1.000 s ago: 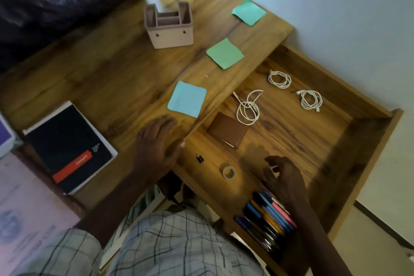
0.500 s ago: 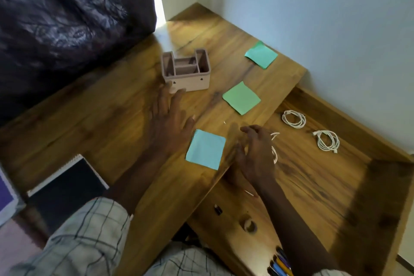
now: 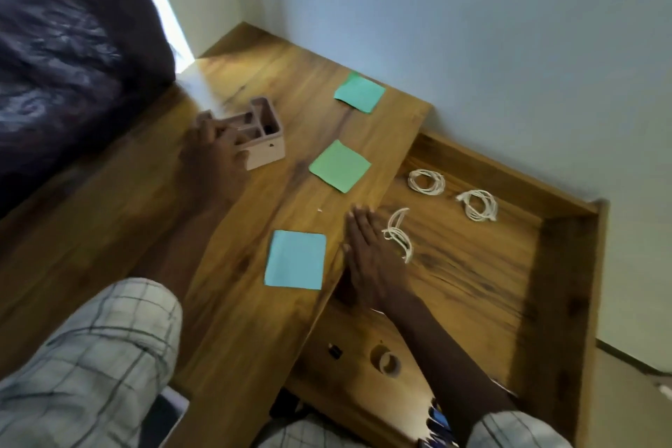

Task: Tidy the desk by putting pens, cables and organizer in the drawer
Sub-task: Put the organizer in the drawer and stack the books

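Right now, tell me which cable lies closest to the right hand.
The loose, half-unwound cable, just beside the right hand. The other two are tight round coils lying farther off.

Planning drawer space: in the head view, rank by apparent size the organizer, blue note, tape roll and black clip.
1. organizer, though the left hand hides part
2. blue note
3. tape roll
4. black clip

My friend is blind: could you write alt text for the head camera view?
A person's left hand grips a beige organizer on a wooden desk. The right hand, fingers straight, is over an open drawer holding three coiled white cables.
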